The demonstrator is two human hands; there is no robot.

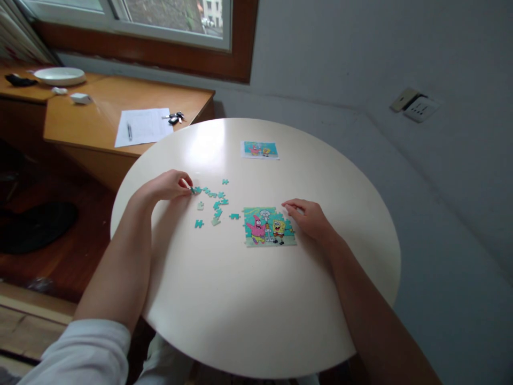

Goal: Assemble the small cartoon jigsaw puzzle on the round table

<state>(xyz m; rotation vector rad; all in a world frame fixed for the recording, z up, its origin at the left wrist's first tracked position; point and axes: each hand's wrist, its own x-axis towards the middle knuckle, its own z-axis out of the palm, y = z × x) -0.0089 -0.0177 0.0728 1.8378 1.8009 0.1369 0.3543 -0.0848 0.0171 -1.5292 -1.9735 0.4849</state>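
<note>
White sleeve (86, 347) and two bare forearms reach from the near edge across the round cream table (240, 315). On the left, the left hand (166, 185) has thumb and fingertips pressed together on a teal piece (195, 190) at the near-left end of a scatter of loose pieces (215, 206), all of them lying flat on the tabletop between the two hands. On the right, the right hand (310, 218) rests with loosely stretched fingers touching the upper right corner of the puzzle (268, 226), with nothing pinched between them as far as can be seen. That puzzle lies near the middle of the table and looks largely assembled: the cartoon figures and most of the teal background are joined, though its left and top edges look ragged. Roughly a dozen teal pieces are not yet fitted, so the picture seems mostly done with background bits left. A small picture card (259, 149) showing the same cartoon lies well apart, toward the far edge. Beyond the table stands a wooden desk (80, 123) under a window, bearing a sheet of paper (146, 125) with a pen (129, 131), some keys (174, 117) and a white plate (59, 75).
</note>
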